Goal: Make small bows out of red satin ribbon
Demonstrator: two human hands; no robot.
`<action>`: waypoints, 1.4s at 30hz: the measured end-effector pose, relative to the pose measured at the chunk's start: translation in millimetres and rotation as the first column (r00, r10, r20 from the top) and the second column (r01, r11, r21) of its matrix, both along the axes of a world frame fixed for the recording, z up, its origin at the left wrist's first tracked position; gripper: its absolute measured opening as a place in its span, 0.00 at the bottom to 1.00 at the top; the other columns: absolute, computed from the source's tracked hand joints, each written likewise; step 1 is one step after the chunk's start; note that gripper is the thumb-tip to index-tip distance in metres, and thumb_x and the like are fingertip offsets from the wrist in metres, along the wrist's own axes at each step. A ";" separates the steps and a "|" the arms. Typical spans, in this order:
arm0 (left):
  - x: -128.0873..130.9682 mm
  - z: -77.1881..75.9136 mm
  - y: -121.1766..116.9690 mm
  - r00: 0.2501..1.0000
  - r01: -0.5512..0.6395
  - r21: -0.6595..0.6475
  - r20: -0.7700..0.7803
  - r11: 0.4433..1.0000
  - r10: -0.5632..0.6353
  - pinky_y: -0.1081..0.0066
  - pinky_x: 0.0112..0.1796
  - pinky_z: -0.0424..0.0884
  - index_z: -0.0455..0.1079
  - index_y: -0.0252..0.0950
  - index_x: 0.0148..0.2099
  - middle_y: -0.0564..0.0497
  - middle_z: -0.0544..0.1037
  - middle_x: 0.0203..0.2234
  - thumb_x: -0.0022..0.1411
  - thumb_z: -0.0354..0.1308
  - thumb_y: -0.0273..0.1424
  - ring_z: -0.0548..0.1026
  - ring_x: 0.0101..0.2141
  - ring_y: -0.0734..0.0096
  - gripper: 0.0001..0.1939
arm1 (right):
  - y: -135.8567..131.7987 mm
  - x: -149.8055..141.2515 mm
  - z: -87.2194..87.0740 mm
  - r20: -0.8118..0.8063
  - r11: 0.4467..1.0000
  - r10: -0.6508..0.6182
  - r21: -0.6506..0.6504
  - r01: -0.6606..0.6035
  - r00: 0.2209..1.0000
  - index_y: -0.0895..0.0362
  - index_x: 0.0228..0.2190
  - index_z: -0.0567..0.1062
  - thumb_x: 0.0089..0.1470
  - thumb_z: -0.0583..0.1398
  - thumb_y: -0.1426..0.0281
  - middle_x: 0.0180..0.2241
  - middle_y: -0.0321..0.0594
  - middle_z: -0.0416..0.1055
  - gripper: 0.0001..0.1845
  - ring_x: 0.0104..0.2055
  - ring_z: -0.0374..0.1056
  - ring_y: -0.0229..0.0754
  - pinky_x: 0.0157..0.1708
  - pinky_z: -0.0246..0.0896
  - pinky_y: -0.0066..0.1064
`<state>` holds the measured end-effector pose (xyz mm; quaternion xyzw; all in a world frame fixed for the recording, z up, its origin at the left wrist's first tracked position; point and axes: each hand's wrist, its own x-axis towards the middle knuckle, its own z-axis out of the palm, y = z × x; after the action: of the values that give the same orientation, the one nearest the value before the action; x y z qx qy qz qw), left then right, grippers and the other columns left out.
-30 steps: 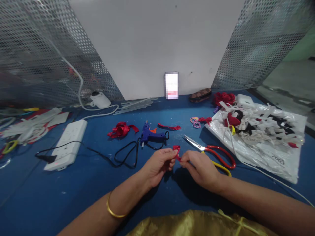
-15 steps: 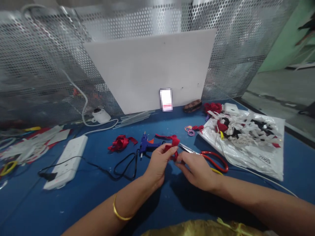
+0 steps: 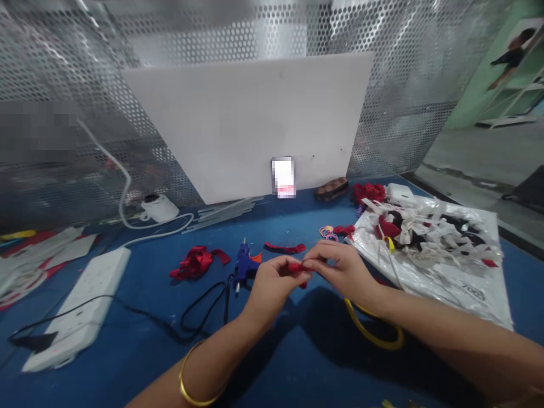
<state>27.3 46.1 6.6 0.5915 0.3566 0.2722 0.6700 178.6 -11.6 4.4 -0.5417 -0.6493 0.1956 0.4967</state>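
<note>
A red piece of ribbon is pinched between both hands in the middle of the table; fingers cover most of it. My left hand, with a gold bangle on the wrist, is closed on its left side. From the right, my right hand grips the same ribbon with thumb and fingertips. A separate red ribbon strip lies just beyond the fingers. Left of my left hand rests a blue glue gun, and further left a red ribbon bundle. A yellow handle shows below my right wrist.
A white power strip with a black plug and cable lies at left. Glue sticks lie before a white board and a phone. At right, a plastic bag bears bows; hair ties lie nearby.
My right hand has moved up and now meets my left fingertips at the ribbon. The ribbon has turned from upright to level. The scissors' blades are now hidden; the camera view has shifted.
</note>
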 end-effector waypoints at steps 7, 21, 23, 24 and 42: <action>0.9 -5.5 1.6 0.998 -0.034 -0.074 0.042 0.997 0.037 0.75 0.32 0.64 0.73 0.32 0.26 0.52 0.74 0.21 0.50 0.64 0.31 0.68 0.25 0.76 0.07 | 4.9 -0.2 -7.6 -0.293 0.978 -0.057 -0.210 -0.006 0.954 0.58 0.30 0.77 0.55 0.59 0.64 0.28 0.38 0.73 0.10 0.30 0.67 0.38 0.32 0.62 0.29; -3.8 -11.8 -5.1 0.974 0.083 0.478 -0.226 0.875 0.031 0.71 0.30 0.62 0.74 0.35 0.27 0.50 0.74 0.21 0.60 0.55 0.35 0.69 0.25 0.70 0.13 | 1.5 -5.6 -7.2 -0.529 0.971 -0.117 -0.240 -0.016 0.840 0.58 0.20 0.72 0.47 0.64 0.66 0.18 0.32 0.64 0.10 0.21 0.57 0.33 0.23 0.53 0.27; -8.5 -18.5 -5.7 0.959 0.153 0.725 -0.272 0.672 0.074 0.68 0.36 0.61 0.77 0.38 0.33 0.47 0.76 0.25 0.61 0.54 0.34 0.71 0.29 0.66 0.11 | 2.1 -6.3 -7.6 -0.643 0.953 -0.143 -0.294 -0.070 0.752 0.58 0.20 0.71 0.44 0.66 0.66 0.18 0.31 0.63 0.11 0.21 0.55 0.31 0.23 0.51 0.26; -10.6 -22.0 -5.7 0.954 0.189 0.807 -0.286 0.559 0.089 0.66 0.37 0.61 0.77 0.38 0.37 0.45 0.77 0.27 0.62 0.53 0.33 0.71 0.30 0.64 0.11 | 2.5 -6.1 -8.3 -0.689 0.945 -0.156 -0.314 -0.097 0.708 0.59 0.19 0.71 0.43 0.67 0.66 0.18 0.31 0.63 0.12 0.21 0.55 0.31 0.22 0.50 0.25; -2.0 -8.2 -3.1 0.989 -0.081 0.470 -0.073 0.879 0.130 0.72 0.39 0.66 0.76 0.36 0.38 0.50 0.79 0.35 0.53 0.64 0.35 0.73 0.36 0.67 0.11 | 5.9 1.6 0.4 -0.590 0.933 -0.087 -0.330 -0.141 0.802 0.59 0.27 0.74 0.45 0.66 0.63 0.22 0.34 0.70 0.12 0.23 0.63 0.33 0.25 0.60 0.26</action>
<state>25.2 43.0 -1.6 0.7277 0.3464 0.3552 0.4736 180.2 -5.7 4.8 -0.5243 -0.4213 0.4776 0.5653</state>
